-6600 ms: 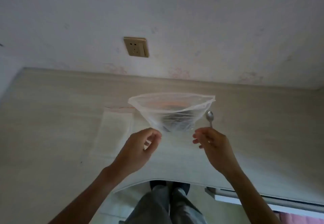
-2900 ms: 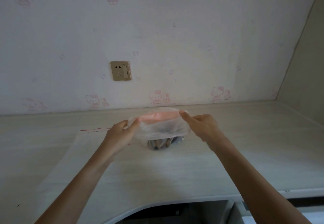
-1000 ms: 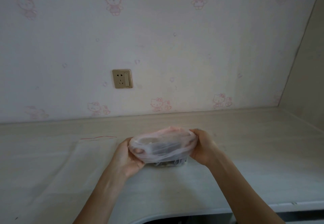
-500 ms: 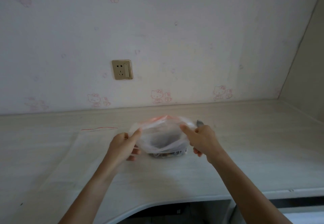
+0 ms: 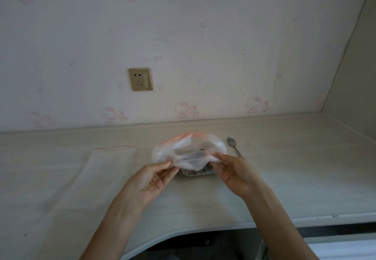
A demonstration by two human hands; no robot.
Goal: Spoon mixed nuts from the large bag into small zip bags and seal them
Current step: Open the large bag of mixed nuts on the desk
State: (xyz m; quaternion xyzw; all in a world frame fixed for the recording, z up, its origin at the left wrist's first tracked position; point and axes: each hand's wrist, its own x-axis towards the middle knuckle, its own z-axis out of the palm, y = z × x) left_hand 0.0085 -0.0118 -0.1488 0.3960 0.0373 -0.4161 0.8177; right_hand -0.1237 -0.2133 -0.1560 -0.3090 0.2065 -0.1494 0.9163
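Observation:
A large clear bag (image 5: 189, 147) with an orange-red top strip stands on the pale desk (image 5: 284, 178), dark nuts showing at its bottom. Its mouth is spread wide. My left hand (image 5: 150, 180) pinches the near rim on the left side. At the right side my right hand (image 5: 236, 174) pinches the same rim. A metal spoon (image 5: 234, 145) lies on the desk just right of the bag, held by neither hand. Flat clear zip bags (image 5: 101, 170) with a thin red line at the top lie to the left.
A wall with a brass socket (image 5: 140, 79) rises behind the desk. A side panel (image 5: 358, 88) closes the right end. The desk's front edge curves inward below my arms.
My hands shifted from the bag's sides to its near rim and pulled the mouth wide. The spoon, half hidden behind my right hand before, now lies in plain sight.

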